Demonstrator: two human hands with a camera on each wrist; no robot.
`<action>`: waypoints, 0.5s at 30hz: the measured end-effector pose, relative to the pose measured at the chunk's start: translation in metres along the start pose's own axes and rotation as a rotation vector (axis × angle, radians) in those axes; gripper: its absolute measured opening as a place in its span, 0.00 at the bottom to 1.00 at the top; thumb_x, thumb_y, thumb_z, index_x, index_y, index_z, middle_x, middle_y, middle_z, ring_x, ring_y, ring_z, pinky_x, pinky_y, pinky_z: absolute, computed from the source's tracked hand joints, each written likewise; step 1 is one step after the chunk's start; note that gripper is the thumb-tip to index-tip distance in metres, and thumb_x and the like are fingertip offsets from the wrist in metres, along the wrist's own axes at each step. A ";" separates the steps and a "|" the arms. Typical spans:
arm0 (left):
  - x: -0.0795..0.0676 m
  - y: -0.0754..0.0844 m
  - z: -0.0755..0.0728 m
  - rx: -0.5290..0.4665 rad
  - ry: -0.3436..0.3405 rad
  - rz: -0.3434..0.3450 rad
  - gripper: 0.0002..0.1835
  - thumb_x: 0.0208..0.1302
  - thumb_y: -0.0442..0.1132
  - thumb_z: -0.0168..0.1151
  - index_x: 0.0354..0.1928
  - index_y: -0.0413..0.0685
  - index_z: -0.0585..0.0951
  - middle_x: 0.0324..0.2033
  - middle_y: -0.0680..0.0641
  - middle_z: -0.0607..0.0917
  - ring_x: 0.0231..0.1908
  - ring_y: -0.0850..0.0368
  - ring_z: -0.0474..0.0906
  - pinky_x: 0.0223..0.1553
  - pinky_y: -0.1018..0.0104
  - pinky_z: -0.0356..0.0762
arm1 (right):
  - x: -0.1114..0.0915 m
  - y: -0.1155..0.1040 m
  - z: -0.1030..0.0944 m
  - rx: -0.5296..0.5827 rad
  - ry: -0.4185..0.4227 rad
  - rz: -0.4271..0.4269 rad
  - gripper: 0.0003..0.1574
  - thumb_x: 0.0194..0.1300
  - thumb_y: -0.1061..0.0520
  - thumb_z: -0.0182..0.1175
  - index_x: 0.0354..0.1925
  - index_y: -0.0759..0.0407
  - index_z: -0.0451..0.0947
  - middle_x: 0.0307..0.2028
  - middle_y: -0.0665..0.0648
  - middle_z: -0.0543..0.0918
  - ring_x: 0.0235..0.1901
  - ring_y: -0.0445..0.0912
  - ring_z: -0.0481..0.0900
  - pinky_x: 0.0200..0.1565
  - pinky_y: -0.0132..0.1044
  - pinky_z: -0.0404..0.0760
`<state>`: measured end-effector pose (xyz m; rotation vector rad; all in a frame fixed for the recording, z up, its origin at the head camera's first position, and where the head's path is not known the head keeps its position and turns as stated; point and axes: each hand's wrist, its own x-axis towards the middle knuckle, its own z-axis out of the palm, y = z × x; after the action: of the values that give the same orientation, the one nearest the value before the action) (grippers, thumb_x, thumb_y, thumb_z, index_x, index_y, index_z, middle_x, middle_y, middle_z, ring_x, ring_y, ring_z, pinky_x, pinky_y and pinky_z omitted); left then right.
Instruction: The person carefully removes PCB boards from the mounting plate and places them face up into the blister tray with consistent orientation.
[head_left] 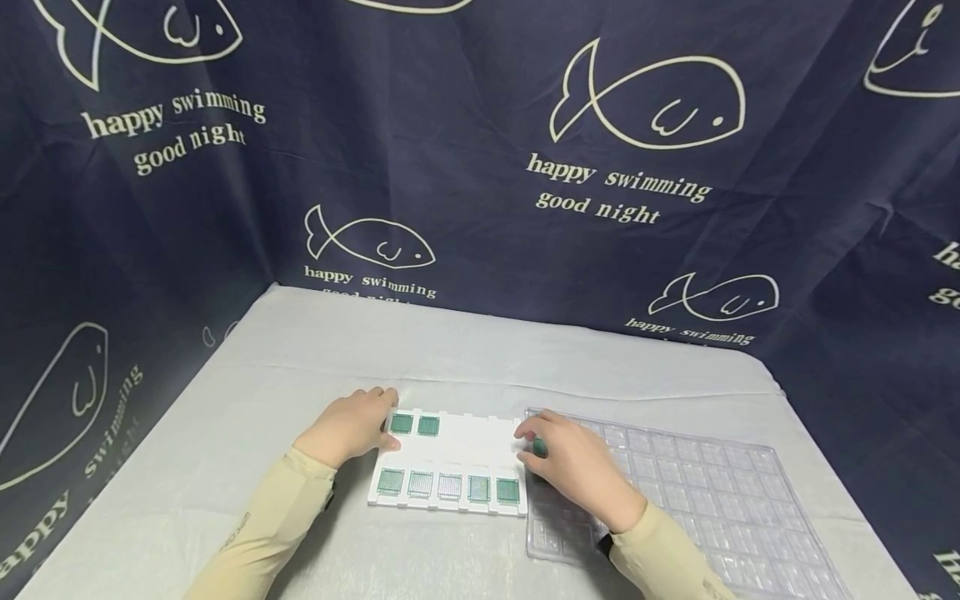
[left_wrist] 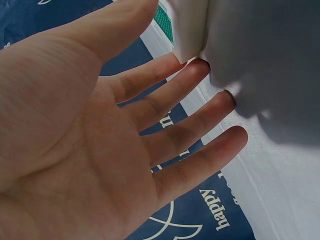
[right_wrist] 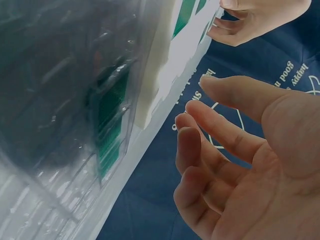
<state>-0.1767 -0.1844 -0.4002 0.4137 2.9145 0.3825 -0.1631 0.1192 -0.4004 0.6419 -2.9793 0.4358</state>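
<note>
A white rectangular holder [head_left: 472,450] with notched edges lies flat in the middle of the table. Two green perforated circuit boards [head_left: 428,426] sit at the left of its far row, and several more [head_left: 450,487] line its near row. My left hand [head_left: 358,425] rests against the holder's left end. Its straight fingers touch the far-left corner [left_wrist: 187,45], with the thumb over the edge. Beside the holder's right end is my right hand [head_left: 573,458], fingers loosely bent and nothing between them. Below them, green boards [right_wrist: 111,120] show in the clear tray.
The clear plastic tray [head_left: 720,500], divided into many small compartments, lies along the holder's right side and reaches toward the table's right edge. Dark blue fabric [head_left: 480,167] with fish prints hangs behind and beside the pale table [head_left: 420,550].
</note>
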 end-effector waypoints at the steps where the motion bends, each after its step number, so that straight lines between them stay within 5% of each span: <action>1: 0.000 0.000 0.000 0.001 0.001 0.000 0.30 0.53 0.47 0.77 0.54 0.40 0.77 0.43 0.43 0.84 0.42 0.46 0.81 0.44 0.47 0.82 | 0.001 -0.001 0.000 -0.004 0.002 -0.006 0.12 0.58 0.53 0.74 0.41 0.49 0.86 0.38 0.45 0.85 0.33 0.41 0.82 0.33 0.36 0.80; 15: 0.001 0.000 0.000 -0.006 -0.001 -0.005 0.29 0.53 0.47 0.77 0.52 0.41 0.77 0.40 0.45 0.83 0.39 0.48 0.79 0.42 0.49 0.81 | 0.018 -0.012 0.002 0.030 -0.006 -0.068 0.12 0.60 0.54 0.71 0.44 0.50 0.85 0.39 0.46 0.85 0.26 0.34 0.72 0.30 0.31 0.75</action>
<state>-0.1773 -0.1844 -0.3999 0.4048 2.9121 0.3908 -0.1745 0.1007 -0.3965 0.7464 -2.9509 0.4749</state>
